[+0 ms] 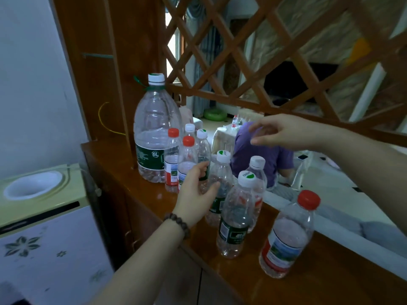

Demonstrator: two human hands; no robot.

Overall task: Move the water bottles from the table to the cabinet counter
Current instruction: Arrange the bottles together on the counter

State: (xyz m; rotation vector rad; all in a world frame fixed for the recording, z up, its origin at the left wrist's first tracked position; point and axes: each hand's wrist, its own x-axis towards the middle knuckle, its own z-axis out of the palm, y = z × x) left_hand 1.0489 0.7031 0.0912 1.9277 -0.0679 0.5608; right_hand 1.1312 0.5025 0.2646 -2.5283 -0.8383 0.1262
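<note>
Glossy reddish-brown wooden cabinet counter (123, 172) runs diagonally through the view, with a diamond-pattern wooden lattice screen (253, 51) above it and a living room visible beyond. Off to the left sits a pale appliance with a white round funnel top (33, 186).

Clear plastic water bottles are all standing upright on the counter: a big 6L jug with a green label (154, 133) at the back, a tight cluster of small red-capped and white-capped bottles (187, 155) beside it, and a red-capped bottle (288, 234) on its own nearest the camera.

Left hand (196, 194), with a brown bead bracelet (178, 223) on the wrist, has its fingers loosely spread and curled, right up against the white-capped green-label bottle (220, 183) without closing on it. Right hand (284, 133) hovers above the bottles, fingers loose and apart, holding nothing.
</note>
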